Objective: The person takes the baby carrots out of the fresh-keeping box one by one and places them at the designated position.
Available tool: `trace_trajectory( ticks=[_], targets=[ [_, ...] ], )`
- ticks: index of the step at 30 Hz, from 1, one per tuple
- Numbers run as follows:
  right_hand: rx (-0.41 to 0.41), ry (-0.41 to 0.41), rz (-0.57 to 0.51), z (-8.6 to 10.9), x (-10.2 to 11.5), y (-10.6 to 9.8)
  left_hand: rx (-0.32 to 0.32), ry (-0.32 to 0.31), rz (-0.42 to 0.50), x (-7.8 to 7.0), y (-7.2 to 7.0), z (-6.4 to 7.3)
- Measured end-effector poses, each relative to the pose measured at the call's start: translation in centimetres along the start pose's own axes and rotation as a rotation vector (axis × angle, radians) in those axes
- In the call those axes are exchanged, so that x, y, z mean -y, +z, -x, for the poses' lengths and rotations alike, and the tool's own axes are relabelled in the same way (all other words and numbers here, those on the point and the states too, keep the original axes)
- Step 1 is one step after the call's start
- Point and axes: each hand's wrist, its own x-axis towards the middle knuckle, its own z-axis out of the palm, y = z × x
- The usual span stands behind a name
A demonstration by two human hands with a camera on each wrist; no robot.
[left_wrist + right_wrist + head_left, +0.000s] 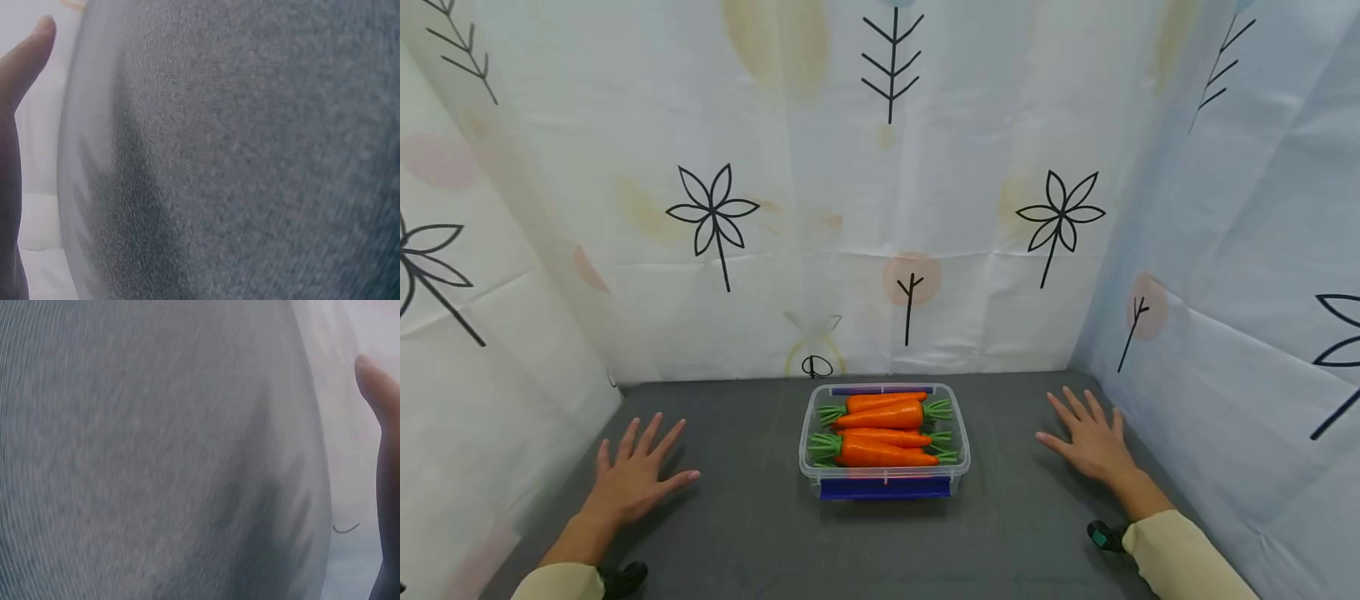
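Note:
A clear plastic container [958,471] with blue clips stands in the middle of the grey table in the head view. Several orange carrots [887,452] with green tops lie stacked inside it, and no lid covers them. My left hand [631,479], fingers spread, is to the left of the container and holds nothing. On the other side my right hand [1093,446] is likewise spread and holds nothing. Each wrist view shows a thumb, the left thumb [28,59] and the right thumb [378,390], with the hand's shadow on the grey surface.
The grey tabletop [737,533] runs back to a white patterned curtain [970,317]. More of this printed cloth stands along the left and right sides, close to both hands. Dark wrist straps [622,579] show at the sleeves.

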Motion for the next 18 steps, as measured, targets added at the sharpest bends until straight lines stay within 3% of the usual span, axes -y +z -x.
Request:
trace_trajectory(
  ticks=[11,18],
  targets=[
    [-0.051,-0.039,-0.056,-0.9,2.3,-0.7,-0.047,0.042,0.027,-2.0,-0.4,-0.8],
    [-0.068,-0.061,-0.146,-1.4,4.1,-1.2,-0.054,0.056,0.089,-3.8,-0.8,-1.1]
  ],
)
